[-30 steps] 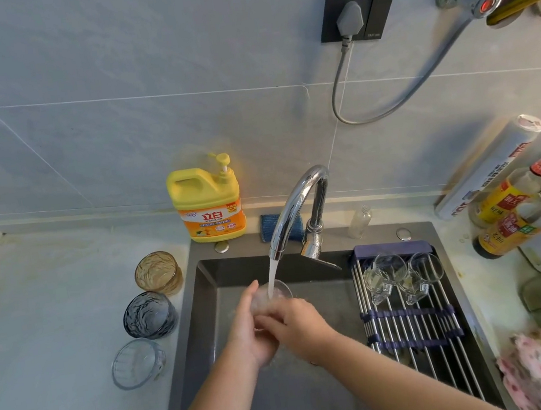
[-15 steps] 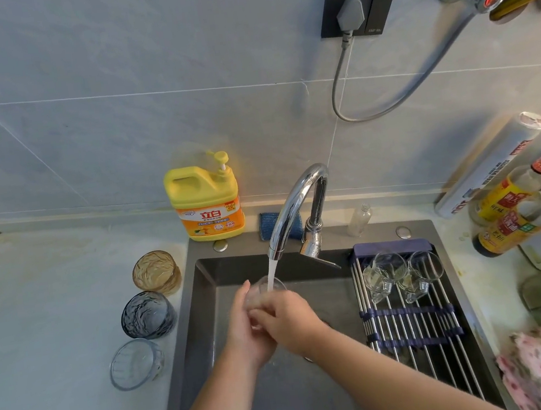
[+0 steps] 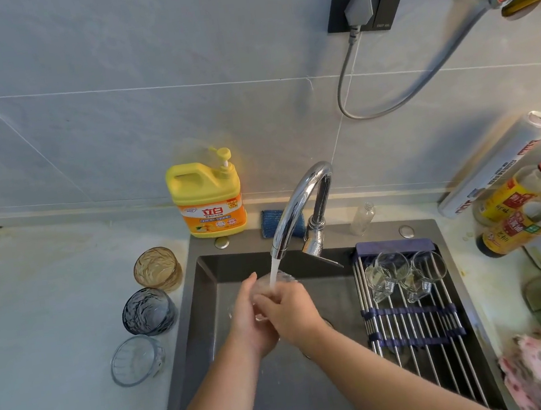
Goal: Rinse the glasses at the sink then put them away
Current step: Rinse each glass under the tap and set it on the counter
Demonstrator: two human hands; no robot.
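L hand [image 3: 246, 318], R hand [image 3: 291, 308] + glass [image 3: 287, 277] shift slightly toward sink [image 3: 236, 267] back edge, closer under faucet [image 3: 296, 201] spout. L fingertips now higher beside stream [image 3: 272, 270]. R hand covers more of the rim; glass looks blurred. Both hands grip the glass.

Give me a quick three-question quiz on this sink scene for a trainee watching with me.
1. True or false: the tap is running onto a glass held by the left hand and right hand.
2. How many glasses stand on the counter left of the sink? A two, B three, C five.
3. Fill in: the drying glasses right of the tap lie on a metal ____.
Key: 1 true; 2 B: amber glass, blue glass, clear glass; 3 rack.
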